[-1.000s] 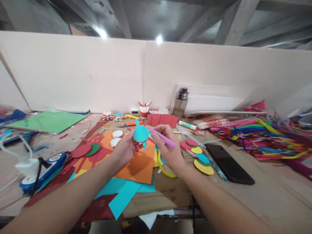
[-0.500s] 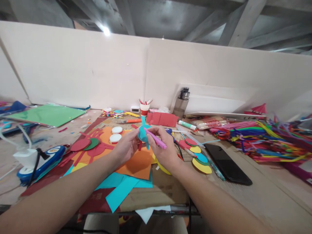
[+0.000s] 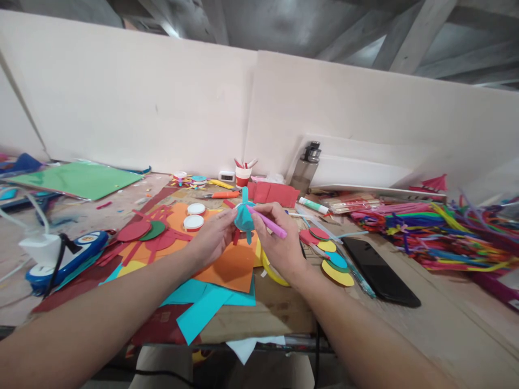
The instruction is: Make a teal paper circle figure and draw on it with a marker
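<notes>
My left hand (image 3: 214, 235) is closed around a small round craft piece (image 3: 244, 219) with a blue paper top; blue and red strips stick out from its sides. Pinched in my right hand (image 3: 281, 240) is a purple pen (image 3: 273, 226), its tip end at the blue top. Below the hands lies a sheet of orange paper (image 3: 231, 273), partly over blue paper (image 3: 203, 319). Left of the craft piece stand two small white-topped round pieces (image 3: 193, 222). Red paper discs (image 3: 133, 230) and a green disc (image 3: 153, 230) lie among red strips farther left.
On the right are a black phone (image 3: 377, 270), coloured paper discs (image 3: 337, 273) and a heap of pipe cleaners (image 3: 421, 232). A glue stick (image 3: 313, 205), bottle (image 3: 305, 170) and paper cup (image 3: 243, 175) stand or lie behind. A blue power strip (image 3: 68, 259) sits left.
The pen in my right hand has come in from the right onto the blue top. My left hand has tilted the craft piece and shifted slightly right. The camera view has tipped down a little.
</notes>
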The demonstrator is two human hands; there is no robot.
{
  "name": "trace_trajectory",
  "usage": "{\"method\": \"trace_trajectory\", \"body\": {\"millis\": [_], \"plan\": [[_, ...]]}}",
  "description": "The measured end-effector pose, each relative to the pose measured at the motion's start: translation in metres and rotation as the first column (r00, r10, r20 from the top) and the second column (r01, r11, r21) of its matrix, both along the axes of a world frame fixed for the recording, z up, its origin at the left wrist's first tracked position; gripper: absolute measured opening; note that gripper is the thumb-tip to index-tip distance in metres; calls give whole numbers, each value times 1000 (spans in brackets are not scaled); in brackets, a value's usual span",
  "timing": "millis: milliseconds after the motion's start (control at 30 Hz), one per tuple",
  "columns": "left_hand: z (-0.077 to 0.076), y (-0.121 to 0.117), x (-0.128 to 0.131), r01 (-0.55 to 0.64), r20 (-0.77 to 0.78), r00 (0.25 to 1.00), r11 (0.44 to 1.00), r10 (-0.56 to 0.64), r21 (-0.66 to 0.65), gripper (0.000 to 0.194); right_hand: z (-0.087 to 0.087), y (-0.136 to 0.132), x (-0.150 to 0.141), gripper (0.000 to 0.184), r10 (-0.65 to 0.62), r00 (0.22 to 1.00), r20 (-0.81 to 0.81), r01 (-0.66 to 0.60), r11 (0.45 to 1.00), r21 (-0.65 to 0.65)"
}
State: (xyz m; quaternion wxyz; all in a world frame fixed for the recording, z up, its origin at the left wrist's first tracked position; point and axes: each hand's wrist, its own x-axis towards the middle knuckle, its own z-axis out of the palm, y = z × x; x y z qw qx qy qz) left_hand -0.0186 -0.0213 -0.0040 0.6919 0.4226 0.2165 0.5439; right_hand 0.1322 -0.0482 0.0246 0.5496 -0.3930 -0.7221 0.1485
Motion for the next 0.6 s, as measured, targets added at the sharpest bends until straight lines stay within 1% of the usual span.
{"method": "trace_trajectory", "body": {"millis": [267, 467, 600], "plan": [[2, -1, 0, 1, 12, 1000, 1000, -2, 15, 21, 0, -2, 0, 16, -20, 999, 31, 20, 999, 27], [2, 1, -1, 27, 10, 1000, 999, -27, 28, 23, 2, -3, -1, 14, 14, 998, 66, -16, 999, 39], [5, 2, -2, 27, 38, 999, 999, -28, 24, 23, 6, -5, -1, 14, 19, 1000, 23, -19, 1000, 22]]}}
